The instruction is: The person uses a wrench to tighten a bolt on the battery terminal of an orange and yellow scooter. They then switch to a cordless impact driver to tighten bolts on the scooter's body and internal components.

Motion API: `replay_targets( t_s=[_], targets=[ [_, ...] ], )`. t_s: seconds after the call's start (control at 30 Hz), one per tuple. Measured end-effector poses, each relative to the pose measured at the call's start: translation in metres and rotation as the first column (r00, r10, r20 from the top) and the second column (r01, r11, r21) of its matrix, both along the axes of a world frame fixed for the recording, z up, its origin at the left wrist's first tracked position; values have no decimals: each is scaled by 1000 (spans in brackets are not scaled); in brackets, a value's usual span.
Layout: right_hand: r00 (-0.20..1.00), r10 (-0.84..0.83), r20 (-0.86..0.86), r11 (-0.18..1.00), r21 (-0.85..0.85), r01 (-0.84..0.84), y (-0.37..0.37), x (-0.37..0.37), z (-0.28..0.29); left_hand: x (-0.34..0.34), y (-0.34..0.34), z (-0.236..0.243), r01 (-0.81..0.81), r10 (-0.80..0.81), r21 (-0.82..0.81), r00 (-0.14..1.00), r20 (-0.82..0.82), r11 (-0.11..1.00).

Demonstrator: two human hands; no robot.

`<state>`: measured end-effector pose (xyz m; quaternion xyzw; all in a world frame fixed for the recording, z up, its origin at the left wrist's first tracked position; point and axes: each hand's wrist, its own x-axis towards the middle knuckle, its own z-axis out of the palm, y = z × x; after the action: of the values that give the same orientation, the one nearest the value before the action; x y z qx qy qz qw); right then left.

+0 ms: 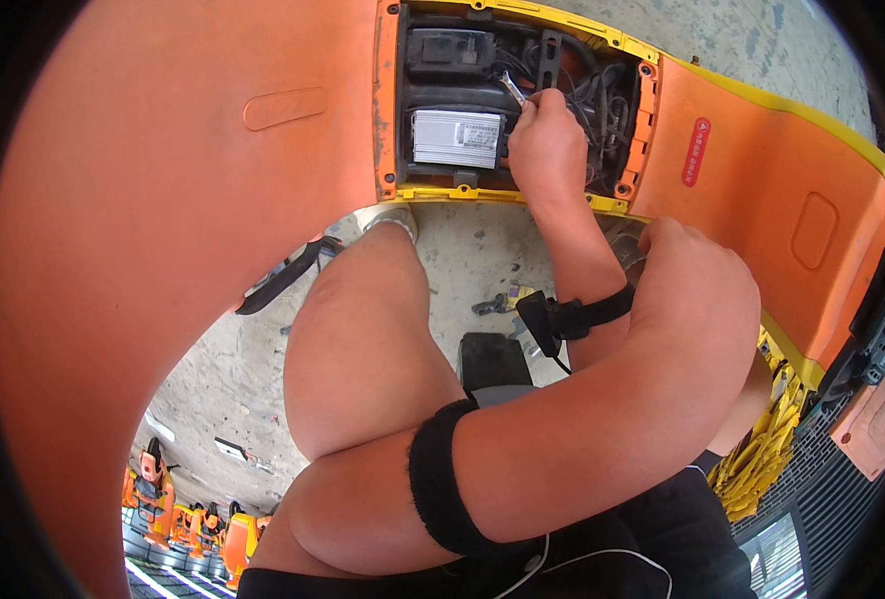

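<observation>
My right hand [549, 140] is closed round a small silver wrench [513, 90], whose head points up and left. It reaches into an open black compartment in the orange body panel [183, 130]. Just left of the hand lies a silver finned box [455, 138] with a pale label. Above that sits a black box [450, 52]. A slotted black bracket [550, 58] stands beyond the fingers, with tangled dark cables [602, 105] to the right. My left arm crosses in front of my right forearm; my left hand [697, 255] is bent downward by the panel's lower edge, its fingers mostly hidden.
The compartment has a yellow-edged rim [602, 203]. A red label [696, 152] marks the right orange panel. On the concrete floor lie a dark tool with a yellow part [502, 301]. Yellow pieces [762, 459] are piled at lower right; orange machines [203, 529] stand at lower left.
</observation>
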<state>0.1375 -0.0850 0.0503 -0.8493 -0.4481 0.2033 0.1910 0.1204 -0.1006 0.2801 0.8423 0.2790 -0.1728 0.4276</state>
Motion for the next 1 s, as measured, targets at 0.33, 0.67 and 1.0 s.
replay_targets(
  t_s=[0.33,0.67,1.0],
  targets=[
    [998,-2,-69,996,91,9,-9,3,-10,-5,2,-1,29,-29,-9,1000,11,1000],
    [990,-26,-142,993,106,41,-8,1,-12,-4,8,-6,138,-138,-55,990,-2,989],
    [995,2,-102,993,119,11,-7,0,-11,-2,1,-2,35,-35,5,999,-16,999]
  ],
)
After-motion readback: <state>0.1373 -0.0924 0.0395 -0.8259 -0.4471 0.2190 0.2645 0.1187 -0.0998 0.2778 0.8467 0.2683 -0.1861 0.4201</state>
